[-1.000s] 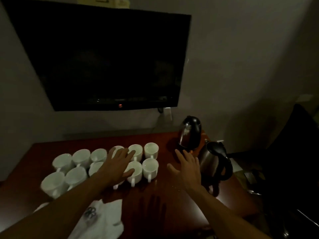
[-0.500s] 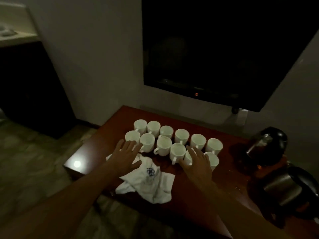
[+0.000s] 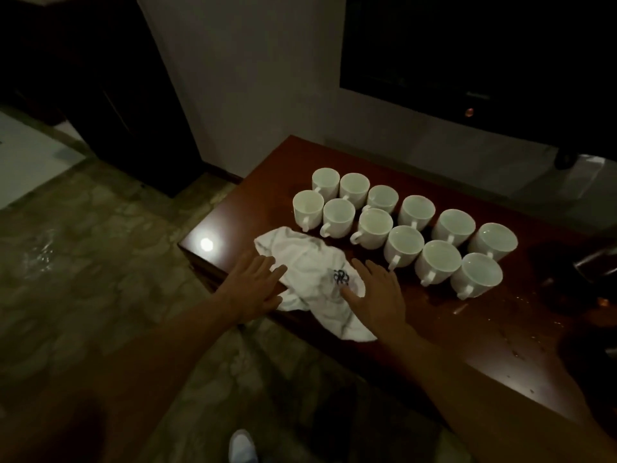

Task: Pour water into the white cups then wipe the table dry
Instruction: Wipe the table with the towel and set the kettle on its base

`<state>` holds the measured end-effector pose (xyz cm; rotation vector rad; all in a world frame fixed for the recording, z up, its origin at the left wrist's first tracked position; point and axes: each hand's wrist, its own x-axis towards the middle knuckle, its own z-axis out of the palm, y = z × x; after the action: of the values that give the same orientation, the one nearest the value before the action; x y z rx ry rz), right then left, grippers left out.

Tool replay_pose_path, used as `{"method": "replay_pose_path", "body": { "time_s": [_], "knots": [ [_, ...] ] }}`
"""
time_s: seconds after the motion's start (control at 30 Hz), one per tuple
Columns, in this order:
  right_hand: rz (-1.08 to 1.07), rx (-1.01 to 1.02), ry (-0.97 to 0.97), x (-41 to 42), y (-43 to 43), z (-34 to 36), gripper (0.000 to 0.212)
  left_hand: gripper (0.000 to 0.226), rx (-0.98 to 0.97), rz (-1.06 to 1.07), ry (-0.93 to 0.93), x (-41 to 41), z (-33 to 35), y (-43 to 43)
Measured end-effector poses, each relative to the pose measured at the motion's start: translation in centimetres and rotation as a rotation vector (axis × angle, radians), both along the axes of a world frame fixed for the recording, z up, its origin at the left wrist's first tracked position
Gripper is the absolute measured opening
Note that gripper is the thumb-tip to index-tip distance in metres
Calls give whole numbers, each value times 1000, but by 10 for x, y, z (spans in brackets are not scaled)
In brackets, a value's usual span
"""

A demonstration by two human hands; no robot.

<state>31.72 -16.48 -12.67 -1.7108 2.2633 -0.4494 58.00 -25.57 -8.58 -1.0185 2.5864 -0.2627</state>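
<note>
Hands flat on cloth, cups beside

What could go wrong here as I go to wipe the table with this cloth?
The white cups stand tightly packed just behind the cloth; a wide swipe by the right hand could knock the nearest ones. Part of the cloth hangs over the table edge, so it might slip to the floor. The droplets lie off to the right, away from both hands, and could be missed.
</note>
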Motion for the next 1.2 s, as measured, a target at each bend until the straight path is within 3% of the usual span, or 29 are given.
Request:
{"method": "replay_pose_path", "body": {
  "time_s": [0.53, 0.67, 0.8, 0.97, 1.13, 1.2],
  "knots": [
    [-51, -75, 32, 75, -76, -77, 77, 68, 59, -150, 150, -20, -77, -114],
    [-92, -140, 37, 78, -81, -92, 84, 73, 157, -186, 222, -28, -101, -120],
    [-94, -206, -15, 77, -76, -100, 72, 66, 290, -151, 378, -38, -126, -123],
    [-110, -263, 8, 71, -68, -104, 65, 79, 238, -186, 526, -40, -147, -108],
    [-120, -276, -16, 59, -53, -106, 63, 53, 9, -520, 606, -49, -134, -91],
    [-125, -276, -19, 51, -42, -108, 63, 48, 4, -507, 599, -57, -129, -78]
  ]
}}
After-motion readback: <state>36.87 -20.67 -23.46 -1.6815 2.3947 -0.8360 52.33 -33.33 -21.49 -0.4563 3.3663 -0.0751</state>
